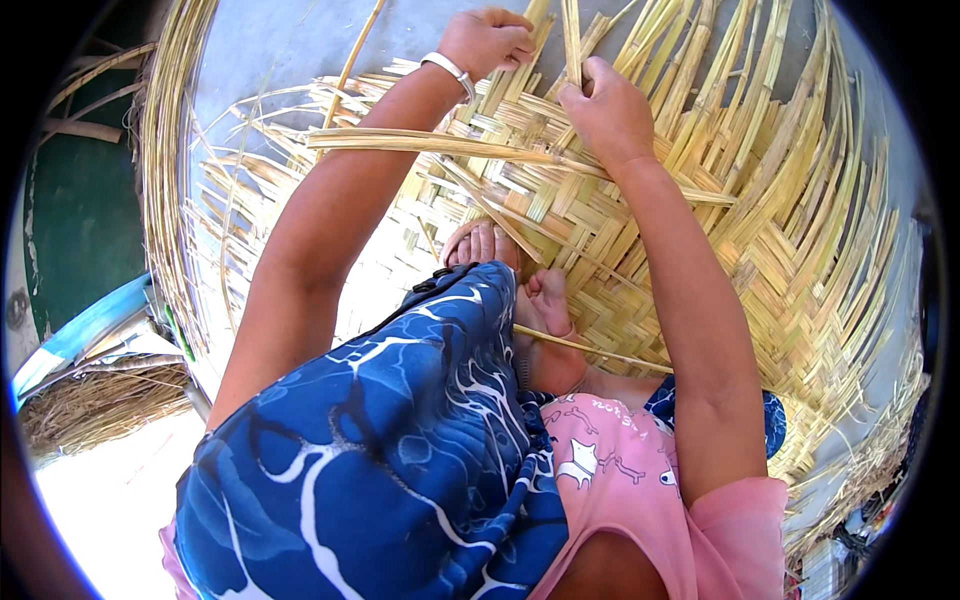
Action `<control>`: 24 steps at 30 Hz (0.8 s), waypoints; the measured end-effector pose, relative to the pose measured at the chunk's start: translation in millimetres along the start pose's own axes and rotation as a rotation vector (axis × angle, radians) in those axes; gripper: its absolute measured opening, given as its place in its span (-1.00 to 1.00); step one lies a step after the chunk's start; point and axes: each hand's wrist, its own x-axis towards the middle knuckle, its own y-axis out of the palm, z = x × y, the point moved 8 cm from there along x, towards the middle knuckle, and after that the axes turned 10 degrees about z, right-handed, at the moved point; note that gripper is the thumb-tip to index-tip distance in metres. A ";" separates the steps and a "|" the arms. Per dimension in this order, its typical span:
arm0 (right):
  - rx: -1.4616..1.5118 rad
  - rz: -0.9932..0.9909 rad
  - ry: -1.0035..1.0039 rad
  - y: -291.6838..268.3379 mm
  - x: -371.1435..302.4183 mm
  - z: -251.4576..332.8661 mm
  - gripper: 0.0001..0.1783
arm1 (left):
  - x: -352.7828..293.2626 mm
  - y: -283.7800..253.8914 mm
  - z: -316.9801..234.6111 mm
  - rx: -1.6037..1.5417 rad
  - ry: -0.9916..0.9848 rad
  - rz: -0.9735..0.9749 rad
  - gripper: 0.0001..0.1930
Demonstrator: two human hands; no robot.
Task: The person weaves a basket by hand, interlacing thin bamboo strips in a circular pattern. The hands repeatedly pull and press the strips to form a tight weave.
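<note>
A large half-woven mat (640,270) of pale yellow split-reed strips spreads before me, its loose strip ends fanning out at the far side. My right hand (610,118) is closed in a pinch on an upright reed strip (572,45) at the far part of the weave. To its left, my left hand (487,42), with a white bangle (450,76) at the wrist, has its fingers curled together beside other strips. What those fingers hold, if anything, is hidden. Across the weave, passing over my left forearm, lies a long loose bundle of strips (440,142).
My bare feet (490,245) rest on the mat, close to my blue patterned clothing. A tall bundle of long reeds (165,150) runs along the left. Dry straw (105,400) lies in a heap at lower left, near a blue-and-white sheet (85,335). Grey floor (270,45) shows beyond the mat.
</note>
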 end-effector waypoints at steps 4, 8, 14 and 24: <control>-0.030 0.005 0.008 1.3 0.1 -0.6 -0.75 | 8.6 0.7 10.6 0.406 -0.024 0.028 -0.70; -0.035 -0.004 -0.002 2.3 0.2 -0.4 -0.75 | 22.5 7.6 -6.7 1.123 0.018 -0.066 -0.66; -0.038 -0.007 0.002 -0.3 -1.9 0.6 -0.75 | 18.7 20.0 -2.7 0.702 -0.051 0.146 -0.64; -0.021 -0.018 -0.016 -3.0 -5.7 5.2 -0.77 | 7.8 39.9 -20.2 1.098 -0.044 -0.023 -0.72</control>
